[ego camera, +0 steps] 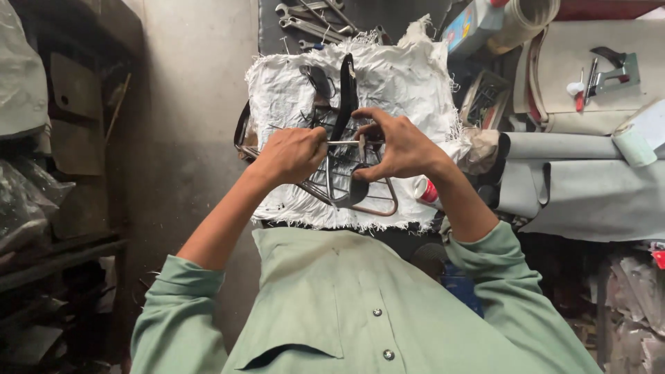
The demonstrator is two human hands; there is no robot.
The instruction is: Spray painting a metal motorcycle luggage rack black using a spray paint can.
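Two hands work over a frayed white cloth (409,90) spread w/ a bent metal wire frame (346,190) on top, centre of view. Black strap (346,93) runs up across the frame. Left hand (291,154) is fisted around a thin metal rod (344,143), prob. a tool shaft. Right hand (398,147) pinches the rod's other end against the frame, fingers curled. Spanners (312,21) lie beyond the cloth.
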